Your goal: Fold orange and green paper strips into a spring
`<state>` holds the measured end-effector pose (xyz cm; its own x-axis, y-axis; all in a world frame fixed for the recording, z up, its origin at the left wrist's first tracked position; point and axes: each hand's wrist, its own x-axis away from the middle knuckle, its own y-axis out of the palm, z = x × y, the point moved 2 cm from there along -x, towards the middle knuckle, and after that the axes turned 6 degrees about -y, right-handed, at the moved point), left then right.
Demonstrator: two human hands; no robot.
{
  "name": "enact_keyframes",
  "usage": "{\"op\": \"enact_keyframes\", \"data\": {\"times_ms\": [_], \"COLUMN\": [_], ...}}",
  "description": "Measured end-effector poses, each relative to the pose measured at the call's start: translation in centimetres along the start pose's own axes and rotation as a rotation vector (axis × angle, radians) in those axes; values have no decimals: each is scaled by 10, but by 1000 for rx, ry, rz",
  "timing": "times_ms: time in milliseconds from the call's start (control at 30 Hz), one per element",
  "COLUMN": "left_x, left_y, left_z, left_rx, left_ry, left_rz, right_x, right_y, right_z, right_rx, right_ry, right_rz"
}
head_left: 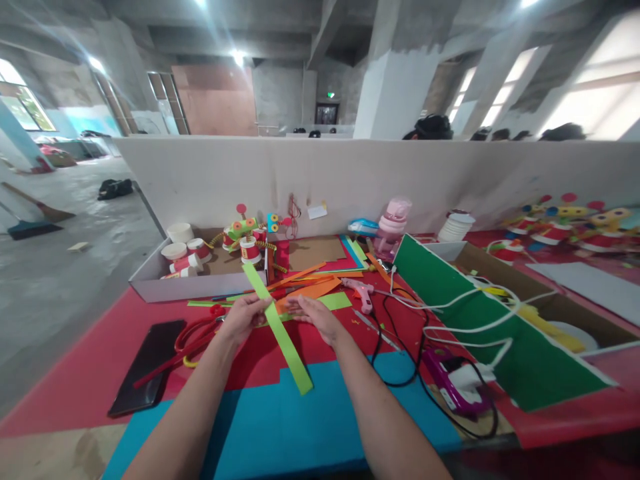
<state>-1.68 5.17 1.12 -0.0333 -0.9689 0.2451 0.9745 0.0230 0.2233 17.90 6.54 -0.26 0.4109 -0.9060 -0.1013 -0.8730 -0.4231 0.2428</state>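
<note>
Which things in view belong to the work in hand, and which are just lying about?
Work in hand:
- light-green strip, held in the left hand
- probably orange paper and pink glue gun

Probably just lying about:
- black phone
- pink container

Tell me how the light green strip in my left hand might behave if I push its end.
The light green strip looks thin, like paper or card, so it's probably light. It juts out nearly straight from the left hand, suggesting some stiffness. Being long and narrow, it would likely bow or crease when pushed.
</note>
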Motion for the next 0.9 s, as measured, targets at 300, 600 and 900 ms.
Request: {"op": "enact_keyframes", "data": {"times_ms": [300, 600, 900], "left_x": [9, 6, 4], "left_y": [49, 21, 23], "left_z": [-32, 4, -6], "left_rx": [-375, -255, -312], "left_ry": [-30, 253, 251], "left_rz": [-154, 90, 61], "right_x": [-7, -4, -9], "right_y": [17, 23, 21], "right_z": [13, 16, 23], "right_rx": [-182, -46, 35], "right_ry": [-84, -61, -176], "right_rz": [135, 35, 188]}}
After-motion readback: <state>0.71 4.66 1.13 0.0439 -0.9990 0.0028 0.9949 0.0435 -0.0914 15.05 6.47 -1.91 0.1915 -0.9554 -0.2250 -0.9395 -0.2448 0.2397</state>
